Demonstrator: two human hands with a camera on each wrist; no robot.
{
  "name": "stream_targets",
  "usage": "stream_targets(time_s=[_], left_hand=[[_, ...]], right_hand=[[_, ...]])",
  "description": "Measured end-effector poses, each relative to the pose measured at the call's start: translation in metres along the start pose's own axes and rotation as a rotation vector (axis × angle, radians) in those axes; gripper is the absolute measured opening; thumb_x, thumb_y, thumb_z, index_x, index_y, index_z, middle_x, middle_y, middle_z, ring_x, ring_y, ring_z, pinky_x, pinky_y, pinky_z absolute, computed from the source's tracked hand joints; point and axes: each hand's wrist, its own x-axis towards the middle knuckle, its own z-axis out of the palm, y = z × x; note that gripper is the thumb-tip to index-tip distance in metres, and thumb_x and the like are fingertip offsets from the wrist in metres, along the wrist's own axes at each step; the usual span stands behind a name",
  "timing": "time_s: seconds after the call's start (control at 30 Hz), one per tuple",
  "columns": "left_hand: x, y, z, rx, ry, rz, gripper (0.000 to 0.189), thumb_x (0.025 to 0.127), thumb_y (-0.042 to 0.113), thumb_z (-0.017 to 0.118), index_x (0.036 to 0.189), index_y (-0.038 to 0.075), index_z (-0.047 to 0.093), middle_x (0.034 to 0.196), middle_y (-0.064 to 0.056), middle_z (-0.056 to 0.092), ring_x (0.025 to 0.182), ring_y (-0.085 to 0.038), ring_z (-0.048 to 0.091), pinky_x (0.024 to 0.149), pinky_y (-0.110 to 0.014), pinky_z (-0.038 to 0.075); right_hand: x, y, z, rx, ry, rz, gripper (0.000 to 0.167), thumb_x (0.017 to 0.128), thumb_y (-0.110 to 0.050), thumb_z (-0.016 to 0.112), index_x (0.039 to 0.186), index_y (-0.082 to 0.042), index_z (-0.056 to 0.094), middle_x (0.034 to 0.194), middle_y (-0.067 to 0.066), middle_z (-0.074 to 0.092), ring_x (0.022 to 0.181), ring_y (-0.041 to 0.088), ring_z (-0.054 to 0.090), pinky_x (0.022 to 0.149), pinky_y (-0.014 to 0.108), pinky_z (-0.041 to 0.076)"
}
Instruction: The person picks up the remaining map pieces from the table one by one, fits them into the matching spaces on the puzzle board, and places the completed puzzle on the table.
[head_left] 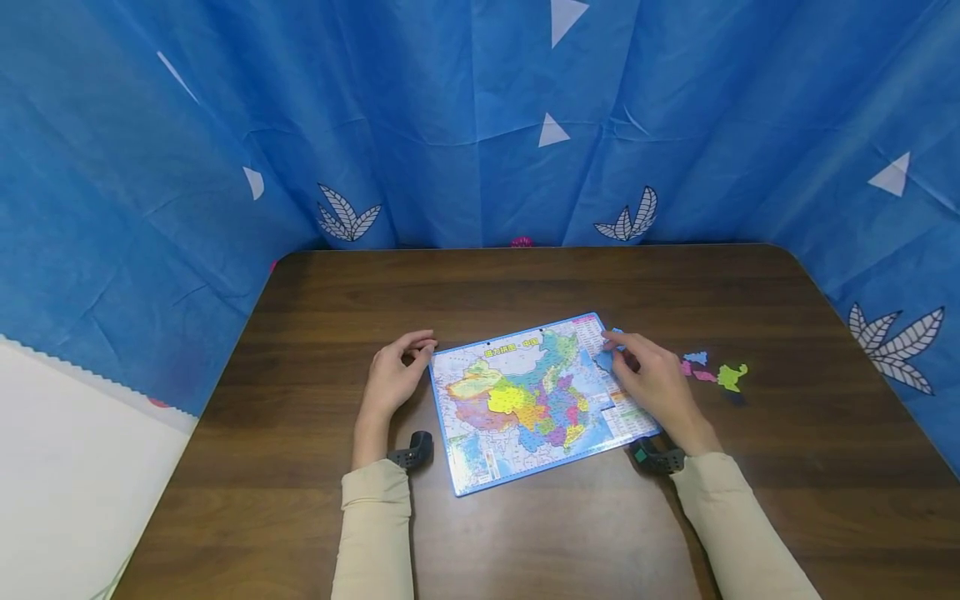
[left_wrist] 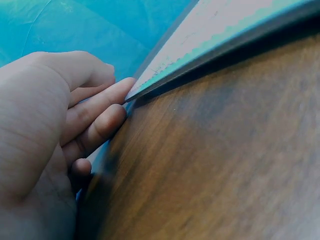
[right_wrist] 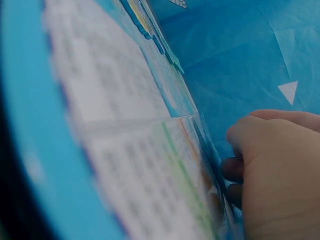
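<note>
A map puzzle board (head_left: 510,477) with a blue rim lies slanted on the wooden table, its coloured regions in the middle. My left hand (head_left: 395,373) is at the board's upper left corner. In the left wrist view, extended fingers (left_wrist: 102,102) of that hand touch the corner, and the thumb is apart from it. Over the board's right side is my right hand (head_left: 656,379), its fingers bent. A blue patch (head_left: 605,360) shows beside its fingertips; whether the fingers hold it is hidden. In the right wrist view, the hand's back (right_wrist: 282,170) covers the fingertips.
Several loose puzzle pieces lie right of the right hand, among them a green one (head_left: 730,377), a pink one (head_left: 705,376) and a small blue one (head_left: 697,357). A blue curtain (head_left: 450,125) hangs behind the table (head_left: 315,333). A white surface (head_left: 67,467) is at the left.
</note>
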Motion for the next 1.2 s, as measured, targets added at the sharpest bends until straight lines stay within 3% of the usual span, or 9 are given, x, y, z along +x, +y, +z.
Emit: stream_targets(time_s=[0.13, 0.3, 0.37, 0.5, 0.8, 1.0, 1.2], left_hand=[[0.0003, -0.0005, 0.0, -0.005, -0.002, 0.002, 0.03, 0.104, 0.025, 0.062, 0.131, 0.013, 0.069, 0.115, -0.005, 0.075, 0.102, -0.023, 0.061, 0.088, -0.038, 0.047], [0.0001, -0.0009, -0.0001, -0.014, -0.004, -0.003, 0.03, 0.104, 0.024, 0.062, 0.131, 0.013, 0.069, 0.115, -0.005, 0.075, 0.102, -0.023, 0.061, 0.087, -0.038, 0.047], [0.0004, -0.0009, 0.0002, -0.015, -0.001, -0.005, 0.03, 0.104, 0.024, 0.063, 0.131, 0.013, 0.069, 0.114, -0.005, 0.075, 0.103, -0.023, 0.061, 0.088, -0.038, 0.047], [0.0012, -0.0006, 0.0008, -0.013, 0.004, -0.009, 0.03, 0.104, 0.025, 0.063, 0.131, 0.012, 0.07, 0.113, -0.006, 0.075, 0.104, -0.023, 0.062, 0.09, -0.038, 0.048], [0.0001, -0.0004, 0.0007, -0.004, -0.009, -0.001, 0.032, 0.103, 0.024, 0.065, 0.132, 0.013, 0.069, 0.115, -0.005, 0.075, 0.102, -0.023, 0.061, 0.088, -0.038, 0.047], [0.0003, -0.0017, -0.001, 0.0, -0.067, 0.051, 0.041, 0.097, 0.021, 0.073, 0.137, 0.013, 0.065, 0.124, -0.003, 0.074, 0.104, -0.022, 0.061, 0.101, -0.042, 0.037], [0.0019, -0.0028, -0.0006, 0.015, -0.076, 0.069, 0.042, 0.097, 0.02, 0.073, 0.137, 0.012, 0.064, 0.124, -0.003, 0.074, 0.104, -0.023, 0.06, 0.106, -0.046, 0.032]], right_hand=[[-0.0003, -0.0004, 0.0005, -0.004, -0.031, 0.011, 0.033, 0.092, -0.005, 0.074, 0.124, -0.011, 0.072, 0.109, 0.006, 0.075, 0.074, 0.013, 0.058, 0.065, 0.027, 0.051], [0.0003, -0.0011, 0.0016, 0.0, -0.095, 0.018, 0.031, 0.092, -0.015, 0.077, 0.123, -0.014, 0.074, 0.12, 0.006, 0.074, 0.101, 0.021, 0.064, 0.086, 0.045, 0.057], [0.001, -0.0012, 0.0022, -0.002, -0.115, 0.012, 0.03, 0.09, -0.02, 0.08, 0.12, -0.015, 0.076, 0.118, 0.005, 0.073, 0.107, 0.021, 0.061, 0.087, 0.045, 0.056], [0.0016, -0.0016, 0.0027, -0.007, -0.119, 0.0, 0.029, 0.086, -0.023, 0.084, 0.113, -0.014, 0.079, 0.112, 0.004, 0.072, 0.102, 0.019, 0.058, 0.081, 0.041, 0.055], [0.0018, -0.0006, 0.0038, 0.018, -0.096, -0.006, 0.025, 0.089, -0.015, 0.081, 0.114, -0.013, 0.078, 0.115, 0.008, 0.073, 0.106, 0.024, 0.059, 0.086, 0.047, 0.056], [0.0023, 0.0003, 0.0039, 0.026, -0.089, -0.011, 0.024, 0.09, -0.014, 0.081, 0.114, -0.012, 0.078, 0.117, 0.009, 0.073, 0.108, 0.026, 0.059, 0.088, 0.049, 0.055], [0.0026, 0.0014, 0.004, 0.021, -0.11, 0.019, 0.023, 0.089, -0.019, 0.082, 0.111, -0.012, 0.079, 0.115, 0.006, 0.072, 0.107, 0.023, 0.058, 0.087, 0.046, 0.054]])
